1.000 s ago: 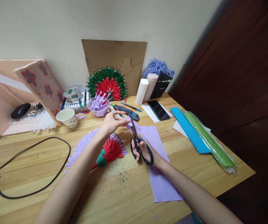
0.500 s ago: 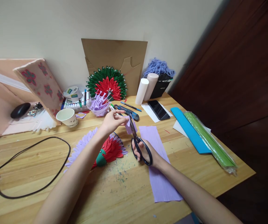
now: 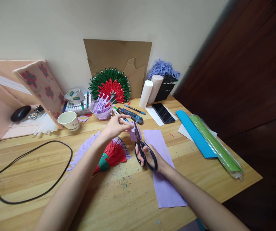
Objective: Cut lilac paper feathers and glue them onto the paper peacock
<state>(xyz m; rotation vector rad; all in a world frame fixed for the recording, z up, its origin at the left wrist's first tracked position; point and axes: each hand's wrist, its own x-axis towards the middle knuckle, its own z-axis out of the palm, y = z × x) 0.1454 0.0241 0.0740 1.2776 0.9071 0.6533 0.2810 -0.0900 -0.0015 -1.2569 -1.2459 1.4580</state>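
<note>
My left hand (image 3: 118, 127) pinches a small piece of purple crepe paper (image 3: 133, 134) between thumb and fingers above the table. Black-handled scissors (image 3: 148, 158) are gripped in my right hand (image 3: 153, 157), their blades pointing away and up against the paper. Under my right wrist lies a long purple crepe strip (image 3: 168, 189). Beneath my left forearm is a paper bird craft (image 3: 115, 152) with a green head, red petals and a purple fringe; the forearm hides part of it.
A bowl of purple scraps (image 3: 101, 110), a paper cup (image 3: 69, 121), and a utility knife (image 3: 134, 116) lie beyond my hands. A phone (image 3: 163, 113), blue paper (image 3: 196, 134) and a green roll (image 3: 216, 146) are rightward. A black cable (image 3: 63, 179) loops left.
The scissor blades look slightly more closed on the purple paper. Both hands stay in nearly the same place.
</note>
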